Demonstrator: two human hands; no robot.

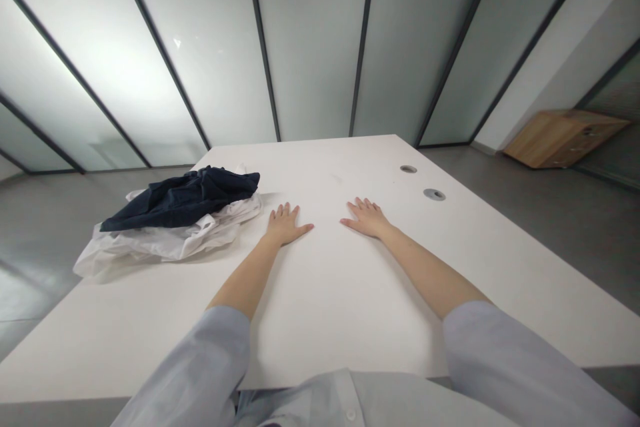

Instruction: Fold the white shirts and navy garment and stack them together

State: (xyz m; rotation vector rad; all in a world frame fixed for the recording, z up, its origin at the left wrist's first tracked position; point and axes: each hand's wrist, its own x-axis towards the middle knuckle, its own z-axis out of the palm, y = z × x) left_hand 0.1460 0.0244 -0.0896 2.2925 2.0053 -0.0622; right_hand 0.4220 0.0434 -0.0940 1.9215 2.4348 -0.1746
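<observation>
Near rumpled navy cloth (183, 200) lies the left hand (285, 227), spread like the right hand (369, 220).

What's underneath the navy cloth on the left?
Crumpled white material shows beneath the navy cloth, sticking out past it on the white table. Whatever lies directly under the cloth's middle is covered and cannot be seen.

Frosted glass panels (310, 47) in dark frames (263, 47) stand behind the far edge of the white surface (345, 307), brightest toward the left. Two round cable ports, a farther one (409, 169) and a nearer one (434, 195), sit near the surface's right edge. Beyond, a wood-grained cabinet (547, 137) stands on the grey floor (505, 193) beside a pale wall (547, 57).
</observation>
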